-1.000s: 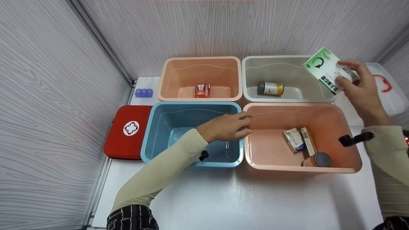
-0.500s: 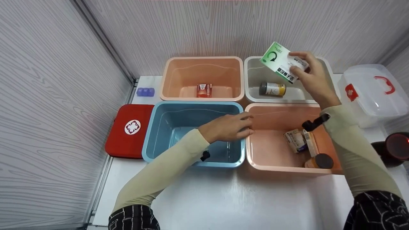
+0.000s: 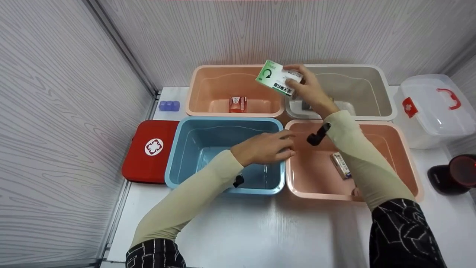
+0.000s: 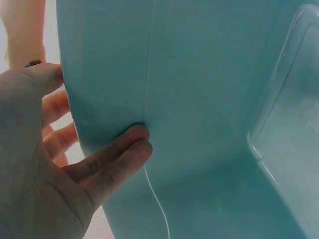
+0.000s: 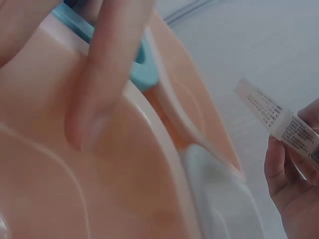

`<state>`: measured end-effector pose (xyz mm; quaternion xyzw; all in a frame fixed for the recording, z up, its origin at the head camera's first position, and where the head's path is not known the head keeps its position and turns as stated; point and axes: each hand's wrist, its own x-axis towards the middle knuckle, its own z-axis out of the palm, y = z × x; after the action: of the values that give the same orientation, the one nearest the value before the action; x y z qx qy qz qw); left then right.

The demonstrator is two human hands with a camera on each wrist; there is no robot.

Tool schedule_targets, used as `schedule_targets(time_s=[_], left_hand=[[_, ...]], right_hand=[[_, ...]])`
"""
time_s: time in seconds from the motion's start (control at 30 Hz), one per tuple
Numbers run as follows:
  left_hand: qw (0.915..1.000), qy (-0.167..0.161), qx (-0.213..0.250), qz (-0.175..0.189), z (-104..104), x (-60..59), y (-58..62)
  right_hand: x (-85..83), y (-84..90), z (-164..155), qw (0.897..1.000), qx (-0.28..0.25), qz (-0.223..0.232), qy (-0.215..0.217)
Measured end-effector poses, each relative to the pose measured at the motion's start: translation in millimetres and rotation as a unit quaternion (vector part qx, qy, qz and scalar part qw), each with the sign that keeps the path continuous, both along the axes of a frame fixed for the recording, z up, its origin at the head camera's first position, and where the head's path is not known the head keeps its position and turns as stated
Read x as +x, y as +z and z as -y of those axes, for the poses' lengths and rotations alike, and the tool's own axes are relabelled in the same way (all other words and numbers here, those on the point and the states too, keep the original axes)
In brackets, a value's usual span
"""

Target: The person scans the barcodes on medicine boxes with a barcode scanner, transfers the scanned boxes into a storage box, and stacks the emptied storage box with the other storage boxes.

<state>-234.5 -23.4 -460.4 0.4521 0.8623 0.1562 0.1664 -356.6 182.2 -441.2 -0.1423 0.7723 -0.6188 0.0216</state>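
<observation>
My right hand [image 3: 294, 81] pinches a green and white medicine box [image 3: 277, 77] in the air above the seam between the back peach bin [image 3: 208, 78] and the grey bin [image 3: 364, 89]. The right wrist view shows the same box [image 5: 281, 122] edge-on between the fingers [image 5: 291, 184]. A small red box [image 3: 237, 104] lies in the back peach bin. My left hand [image 3: 275, 147] grips the right wall of the blue bin [image 3: 223, 121], fingers over the rim; the left wrist view shows fingers [image 4: 114, 157] against the blue wall [image 4: 209, 99]. The blue bin looks empty.
The front peach bin [image 3: 390, 137] holds a small box [image 3: 341, 165]; my right arm covers other items there. A red first-aid case [image 3: 148, 150] lies left of the blue bin, a clear first-aid box [image 3: 435, 108] stands right, and a black and red object [image 3: 452, 175] is further right.
My right hand carried the green and white box leftward, from beside the grey bin's right end to above the seam between the two back bins. The left hand stayed put.
</observation>
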Motion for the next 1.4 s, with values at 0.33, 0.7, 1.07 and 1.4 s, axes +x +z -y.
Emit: schedule_targets(time_s=[0.33,0.7,1.07,1.4], left_hand=[[0.9999,-0.011,0.0,-0.003,-4,3.3,-1.1],[0.9999,-0.013,0.002,-0.003,-4,4.1,2.4],[0.9999,-0.008,-0.006,0.006,-5,2.3,2.2],[0.9998,-0.005,0.007,0.017,-3,3.4,3.2]], right_hand=[[-14.1,-23.8,36,0.995,0.043,0.041,0.081],[-13.0,-18.7,42,0.981,0.091,-0.004,0.173],[24.5,-12.4,5,0.972,0.139,-0.055,0.182],[77.0,-9.2,-74,0.968,0.16,-0.117,0.151]])
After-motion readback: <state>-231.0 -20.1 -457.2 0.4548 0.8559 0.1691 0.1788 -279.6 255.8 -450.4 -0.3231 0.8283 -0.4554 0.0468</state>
